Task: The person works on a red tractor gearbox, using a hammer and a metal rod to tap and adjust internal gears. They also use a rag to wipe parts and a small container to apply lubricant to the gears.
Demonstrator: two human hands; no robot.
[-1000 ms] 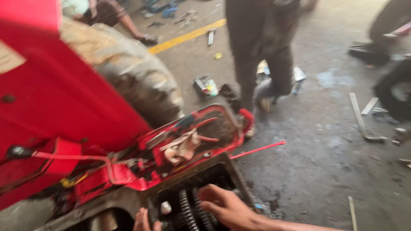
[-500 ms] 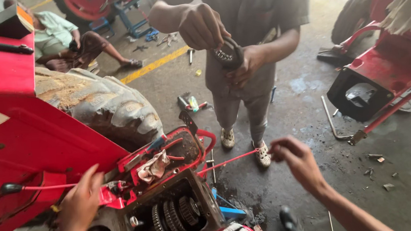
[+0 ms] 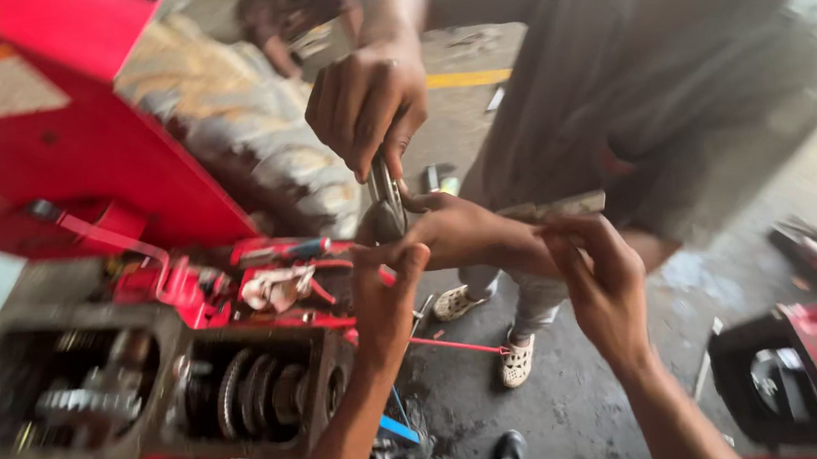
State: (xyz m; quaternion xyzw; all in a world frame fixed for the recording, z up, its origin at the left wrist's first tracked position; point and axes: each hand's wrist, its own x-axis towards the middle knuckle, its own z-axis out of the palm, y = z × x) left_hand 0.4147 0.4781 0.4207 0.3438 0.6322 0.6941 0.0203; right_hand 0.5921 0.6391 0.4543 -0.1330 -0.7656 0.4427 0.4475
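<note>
Held on edge, long axis upright, in a co-worker's two hands: round metal gear (image 3: 387, 202), at twelve o'clock from left hand (image 3: 387, 296), grip pinching toward its lower rim; right hand (image 3: 601, 276) farther off, grip clamped on flat metal strip (image 3: 566, 206).

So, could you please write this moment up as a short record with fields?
setting: workshop with a concrete floor
left hand: left hand raised, fingertips at the round metal part
right hand: right hand raised beside the co-worker's lower hand
co-worker: standing opposite, upper hand pinching the round metal part from above
below: open gearbox showing gears, on a red machine
blur: grip details unclear
</note>
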